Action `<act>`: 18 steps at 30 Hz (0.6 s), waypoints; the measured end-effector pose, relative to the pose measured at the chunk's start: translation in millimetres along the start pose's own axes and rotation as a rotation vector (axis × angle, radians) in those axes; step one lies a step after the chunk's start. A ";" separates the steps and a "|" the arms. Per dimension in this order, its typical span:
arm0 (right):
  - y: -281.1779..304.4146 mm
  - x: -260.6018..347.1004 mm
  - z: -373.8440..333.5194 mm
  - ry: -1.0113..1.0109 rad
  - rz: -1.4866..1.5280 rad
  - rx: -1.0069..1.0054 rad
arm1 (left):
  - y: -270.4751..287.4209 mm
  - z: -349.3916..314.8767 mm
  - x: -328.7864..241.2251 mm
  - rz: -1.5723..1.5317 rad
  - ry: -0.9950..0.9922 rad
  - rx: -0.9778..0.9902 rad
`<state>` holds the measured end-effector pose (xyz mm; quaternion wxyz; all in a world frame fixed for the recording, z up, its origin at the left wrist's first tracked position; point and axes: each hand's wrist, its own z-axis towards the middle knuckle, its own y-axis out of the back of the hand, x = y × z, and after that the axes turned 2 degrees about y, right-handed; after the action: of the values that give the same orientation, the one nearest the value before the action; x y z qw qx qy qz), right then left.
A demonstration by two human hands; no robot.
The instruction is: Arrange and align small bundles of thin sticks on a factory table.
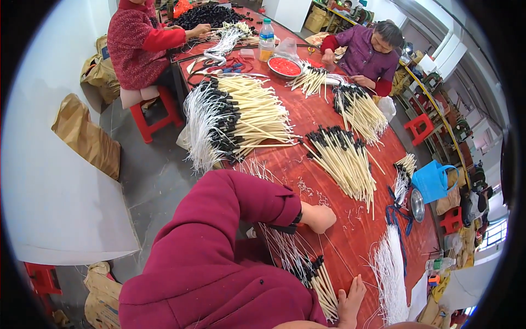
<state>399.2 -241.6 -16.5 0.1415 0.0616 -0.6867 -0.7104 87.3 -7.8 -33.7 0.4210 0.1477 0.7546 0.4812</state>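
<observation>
It was a small assembly workshop: a long red counter [329, 118] carried heaps of cream sticks [257, 112], two other workers [137, 41] sat on stools, cluttered shelves [438, 104] stood far right.

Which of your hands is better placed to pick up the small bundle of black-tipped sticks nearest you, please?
Probably the right hand: it lies open beside the small bundle, while the left hand is fisted farther up the table.

The maroon sleeve [219, 257] is covering most of the left forearm, and the left hand [319, 217] is curling so its fingers are hiding. The right hand [350, 300] is running off the lower edge, its wrist cut away. The small bundle of cream sticks [323, 286] is disappearing under the sleeve.
</observation>
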 end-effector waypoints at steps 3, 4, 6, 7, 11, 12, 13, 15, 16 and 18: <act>6.3 10.5 3.2 -0.063 0.068 0.038 | -0.4 -0.2 1.6 0.001 0.016 0.009; 8.0 13.3 5.1 -0.093 0.100 0.057 | -1.4 0.2 3.1 0.003 0.010 -0.003; -0.5 1.0 -1.1 -0.076 0.076 0.048 | -3.9 1.6 2.6 0.007 -0.013 -0.022; -3.6 -2.9 -1.4 -0.055 0.053 0.040 | -3.8 0.7 2.0 0.007 -0.011 -0.021; 4.0 9.4 -3.5 -0.070 0.072 0.042 | -5.3 -1.2 -0.7 0.013 -0.017 -0.027; 9.2 16.4 -5.3 -0.102 0.090 0.049 | -7.1 -0.5 -1.4 0.002 -0.026 -0.042; 7.4 14.5 -4.7 -0.125 0.089 0.059 | -8.6 0.6 -1.0 -0.012 -0.038 -0.054; -4.1 2.2 -8.3 -0.060 0.072 0.009 | -9.4 1.5 1.2 -0.023 -0.060 -0.071; -1.0 6.9 -7.4 -0.066 0.081 0.012 | -8.4 2.4 3.1 -0.021 -0.079 -0.071; 0.9 11.5 5.1 -0.078 0.090 0.009 | 4.2 -6.1 7.5 -0.025 -0.050 -0.041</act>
<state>386.9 -240.0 -14.1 0.1463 0.0034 -0.6971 -0.7018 77.3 -4.7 -32.8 0.4487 0.1416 0.7355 0.4875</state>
